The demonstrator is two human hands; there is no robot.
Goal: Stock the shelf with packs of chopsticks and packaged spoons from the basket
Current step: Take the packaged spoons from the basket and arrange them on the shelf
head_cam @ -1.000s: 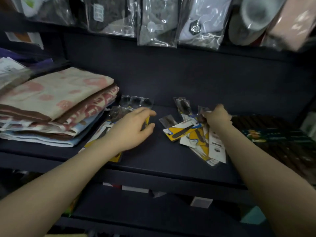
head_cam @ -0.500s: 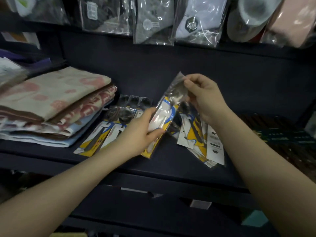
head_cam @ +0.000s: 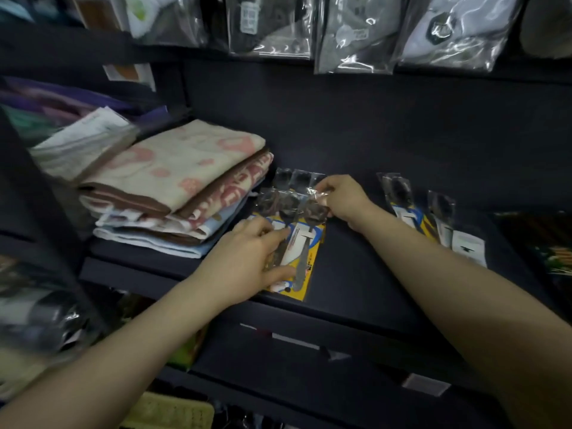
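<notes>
A packaged spoon [head_cam: 305,246] in clear plastic with a yellow and blue card lies on the dark shelf [head_cam: 356,283], on top of a row of similar spoon packs beside the towels. My left hand [head_cam: 250,258] presses on its lower end. My right hand [head_cam: 340,199] pinches the clear top corner of the same pack. A second group of spoon packs [head_cam: 433,218] lies spread out further right on the shelf. A dark pack of chopsticks [head_cam: 544,243] shows at the right edge. The basket is out of sight.
A stack of folded towels [head_cam: 173,184] fills the shelf's left side, close to the spoon packs. Bagged garments [head_cam: 356,32] hang above the shelf. A lower shelf [head_cam: 294,366] with price tags runs below, and cluttered goods sit at the far left.
The spoon pack held up in both hands has come down to the left onto the row by the towels. The view has shifted, so the right pile now sits further right.
</notes>
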